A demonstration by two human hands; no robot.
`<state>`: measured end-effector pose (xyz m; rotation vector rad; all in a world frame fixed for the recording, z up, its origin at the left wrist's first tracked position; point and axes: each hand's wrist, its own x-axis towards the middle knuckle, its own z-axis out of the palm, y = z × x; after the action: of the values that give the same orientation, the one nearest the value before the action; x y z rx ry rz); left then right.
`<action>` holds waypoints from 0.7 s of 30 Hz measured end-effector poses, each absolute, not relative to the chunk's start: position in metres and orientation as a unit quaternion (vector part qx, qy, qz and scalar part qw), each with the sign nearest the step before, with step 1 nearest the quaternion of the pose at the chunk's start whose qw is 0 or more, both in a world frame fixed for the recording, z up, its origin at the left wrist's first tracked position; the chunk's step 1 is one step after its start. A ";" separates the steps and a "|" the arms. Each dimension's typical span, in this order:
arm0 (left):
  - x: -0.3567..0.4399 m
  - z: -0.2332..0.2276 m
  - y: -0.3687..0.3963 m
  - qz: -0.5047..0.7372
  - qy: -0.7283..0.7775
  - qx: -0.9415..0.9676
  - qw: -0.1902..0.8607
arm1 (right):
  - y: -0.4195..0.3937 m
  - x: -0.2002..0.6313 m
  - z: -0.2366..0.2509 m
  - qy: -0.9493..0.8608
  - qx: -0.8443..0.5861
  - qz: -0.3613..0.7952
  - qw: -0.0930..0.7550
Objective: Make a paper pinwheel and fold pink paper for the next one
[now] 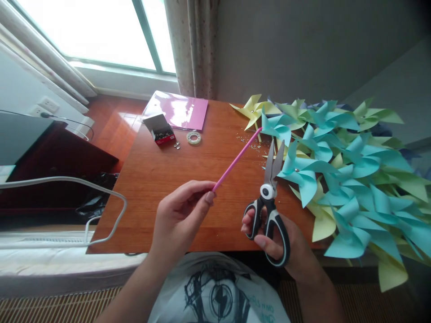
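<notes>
Between thumb and fingers, my left hand (188, 208) pinches the lower end of a thin pink paper stick (237, 159), which slants up to the right over the table. My right hand (272, 237) has its fingers through the handles of black-and-white scissors (267, 192). Their blades stand partly apart and point away from me, to the right of the stick and apart from its lower part. The stick's far end lies in front of a blue paper pinwheel (278, 128); whether they touch I cannot tell.
Blue, green and yellow pinwheels (350, 229) crowd the right of the wooden table (161, 193). Small silvery bits (251, 142) lie scattered beside them. Farther back are an open small box (160, 130), a tape roll (194, 137) and pink paper sheets (197, 114). A white rail (123, 206) stands left.
</notes>
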<state>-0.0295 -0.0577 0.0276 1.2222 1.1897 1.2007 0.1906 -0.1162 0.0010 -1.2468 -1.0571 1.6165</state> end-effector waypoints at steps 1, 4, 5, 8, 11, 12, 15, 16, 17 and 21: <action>-0.030 0.028 -0.058 0.498 0.496 0.501 0.505 | -0.117 0.193 0.001 -0.428 -0.500 0.633 0.407; -0.031 0.028 -0.058 0.503 0.499 0.489 0.509 | -0.120 0.202 0.002 -0.449 -0.519 0.611 0.395; -0.031 0.028 -0.058 0.505 0.498 0.486 0.510 | -0.120 0.205 0.004 -0.460 -0.526 0.604 0.382; -0.030 0.028 -0.057 0.504 0.491 0.491 0.513 | -0.117 0.210 0.008 -0.509 -0.562 0.563 0.328; -0.031 0.028 -0.057 0.491 0.476 0.522 0.510 | -0.113 0.209 0.012 -0.555 -0.600 0.508 0.271; -0.031 0.028 -0.057 0.486 0.471 0.534 0.506 | -0.112 0.208 0.013 -0.567 -0.607 0.494 0.258; -0.031 0.027 -0.057 0.476 0.461 0.563 0.495 | -0.109 0.203 0.014 -0.593 -0.614 0.463 0.240; -0.030 0.026 -0.058 0.475 0.458 0.569 0.491 | -0.108 0.201 0.014 -0.598 -0.613 0.456 0.240; -0.030 0.025 -0.058 0.474 0.456 0.574 0.488 | -0.108 0.200 0.013 -0.603 -0.613 0.451 0.241; -0.028 0.023 -0.060 0.470 0.444 0.589 0.485 | -0.108 0.198 0.013 -0.612 -0.606 0.443 0.250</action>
<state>-0.0277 -0.0596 0.0228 1.4340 1.0820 1.1434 0.1978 -0.1083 0.0127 -1.6500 -1.6660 1.2056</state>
